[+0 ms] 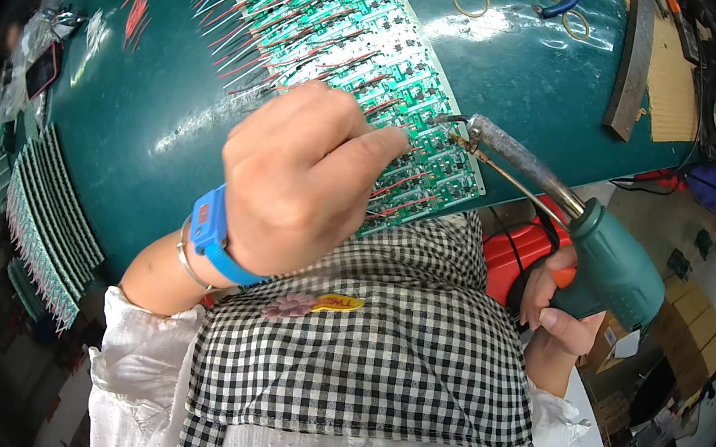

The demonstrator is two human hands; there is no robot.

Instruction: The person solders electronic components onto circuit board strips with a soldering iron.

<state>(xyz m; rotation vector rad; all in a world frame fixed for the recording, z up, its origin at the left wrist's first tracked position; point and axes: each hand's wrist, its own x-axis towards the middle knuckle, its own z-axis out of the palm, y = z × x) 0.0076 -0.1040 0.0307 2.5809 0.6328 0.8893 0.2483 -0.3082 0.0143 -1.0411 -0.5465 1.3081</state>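
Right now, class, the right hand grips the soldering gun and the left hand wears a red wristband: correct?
The colour is wrong: in the head view, the left hand wears a blue wristband. The right hand does grip the soldering gun.

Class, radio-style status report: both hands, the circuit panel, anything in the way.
Left hand curled over green rectangular circuit panel, grip unclear. Right hand holding teal plastic soldering gun, metal tip at panel's right edge. Left hand hides part of panel.

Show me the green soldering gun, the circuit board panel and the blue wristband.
Green soldering gun (616, 264), head view, on its housing.
Circuit board panel (391, 61), head view, on its upper face.
Blue wristband (211, 219), head view, on its case.
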